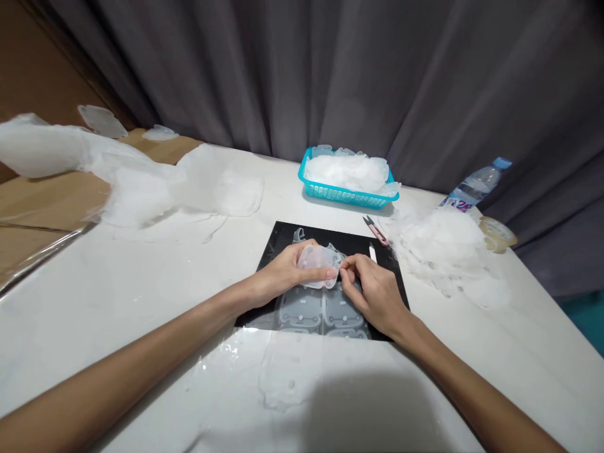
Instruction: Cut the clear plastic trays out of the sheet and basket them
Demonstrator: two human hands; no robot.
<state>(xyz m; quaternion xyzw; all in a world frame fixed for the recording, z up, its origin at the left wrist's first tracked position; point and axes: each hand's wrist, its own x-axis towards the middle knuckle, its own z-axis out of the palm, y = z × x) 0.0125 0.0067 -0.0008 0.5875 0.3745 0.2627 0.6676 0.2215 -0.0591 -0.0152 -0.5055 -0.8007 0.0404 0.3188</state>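
My left hand (285,272) is closed round a small translucent plastic piece (317,263), held just above a black mat (283,239) on the white table (117,289). My right hand (372,292) pinches the right edge of the same piece with thumb and forefinger. Under both hands a clear moulded plastic sheet (321,311) with several shaped pockets lies across the mat and over its near edge.
A turquoise basket (346,195) full of clear plastic pieces stands behind the mat. Pink snips (376,230) and a small white blade (372,253) lie at the mat's right corner. A loose pile of plastic pieces (441,248), a water bottle (474,187), a tape roll (497,233) sit right; plastic bags (141,182) left.
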